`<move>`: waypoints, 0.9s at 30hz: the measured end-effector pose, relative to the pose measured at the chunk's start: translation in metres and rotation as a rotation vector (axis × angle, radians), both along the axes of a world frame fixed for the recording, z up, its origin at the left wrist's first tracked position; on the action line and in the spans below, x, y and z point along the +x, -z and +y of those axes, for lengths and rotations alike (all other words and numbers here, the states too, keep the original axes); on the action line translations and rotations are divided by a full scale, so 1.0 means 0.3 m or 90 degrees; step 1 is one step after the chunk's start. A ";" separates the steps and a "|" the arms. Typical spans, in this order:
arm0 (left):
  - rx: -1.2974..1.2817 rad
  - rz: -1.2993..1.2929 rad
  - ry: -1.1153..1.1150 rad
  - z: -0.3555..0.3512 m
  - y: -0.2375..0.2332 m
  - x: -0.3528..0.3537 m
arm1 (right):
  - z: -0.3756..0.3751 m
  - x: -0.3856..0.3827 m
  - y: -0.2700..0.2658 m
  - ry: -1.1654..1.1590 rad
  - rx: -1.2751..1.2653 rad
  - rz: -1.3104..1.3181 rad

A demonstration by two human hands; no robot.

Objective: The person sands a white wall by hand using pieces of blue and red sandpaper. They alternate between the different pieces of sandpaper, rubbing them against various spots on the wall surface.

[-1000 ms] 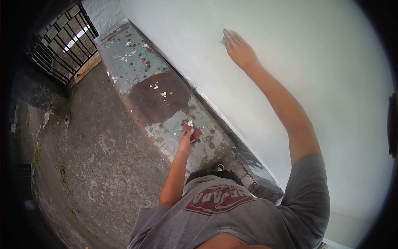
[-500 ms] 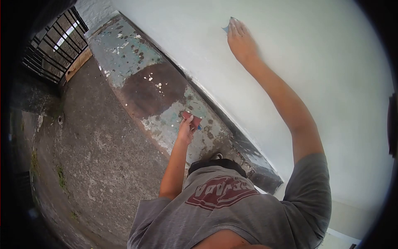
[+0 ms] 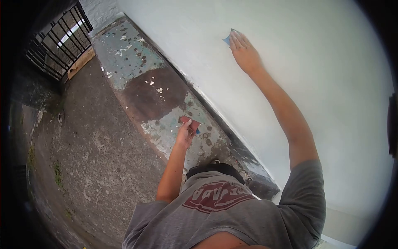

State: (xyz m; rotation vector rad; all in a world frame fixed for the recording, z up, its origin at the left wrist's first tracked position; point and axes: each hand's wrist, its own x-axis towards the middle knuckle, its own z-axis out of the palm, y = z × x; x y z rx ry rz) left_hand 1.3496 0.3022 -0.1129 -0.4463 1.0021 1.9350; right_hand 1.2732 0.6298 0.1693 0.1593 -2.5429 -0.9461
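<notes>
My right hand (image 3: pixel 244 52) is pressed flat against the pale wall (image 3: pixel 331 83), its fingers over a piece of sandpaper (image 3: pixel 226 40). Only a blue corner and a dark edge of that sheet stick out beside the fingertips. Lower down, away from the wall, my left hand (image 3: pixel 185 135) pinches a second sandpaper piece (image 3: pixel 192 123), with the thumb on top. This one is reddish on its upper face, and a bit of blue shows underneath. It is held above the blotchy ledge.
A long low ledge (image 3: pixel 128 54) with worn grey-green paint and white flecks runs along the wall's foot. Rough concrete ground (image 3: pixel 103 145) lies to the left. At the upper left stands a black barred gate (image 3: pixel 58 43). My shoe (image 3: pixel 216 162) shows below my waist.
My right hand has slid a little lower in the view along the wall with its sandpaper. My left hand still pinches its piece. The whole view has shifted slightly.
</notes>
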 end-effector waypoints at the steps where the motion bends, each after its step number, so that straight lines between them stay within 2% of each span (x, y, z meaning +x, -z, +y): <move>1: -0.008 -0.004 0.007 0.015 -0.008 0.004 | 0.007 0.003 0.026 -0.001 0.034 -0.009; 4: -0.012 0.011 0.029 0.071 -0.060 0.005 | 0.036 0.014 0.209 0.029 0.132 -0.045; 6: -0.012 0.033 0.038 0.072 -0.098 0.016 | 0.011 0.016 0.271 0.040 0.103 -0.097; 9: -0.006 0.072 0.042 0.068 -0.136 0.014 | 0.011 -0.020 0.246 0.069 0.014 -0.186; 13: -0.017 0.063 0.058 0.051 -0.083 0.032 | -0.043 -0.028 -0.001 0.049 0.021 -0.035; 15: -0.032 0.059 0.069 0.053 -0.053 0.039 | -0.001 -0.041 0.037 0.041 0.063 -0.010; 20: -0.023 0.050 0.057 0.068 -0.072 0.076 | 0.003 0.011 0.372 0.080 0.069 -0.099; 25: -0.051 0.079 0.061 0.005 -0.061 0.078 | 0.072 0.296 0.846 0.083 -0.039 -0.313; 27: -0.051 0.087 0.046 -0.041 -0.047 0.065 | 0.081 0.369 0.853 0.075 -0.021 -0.326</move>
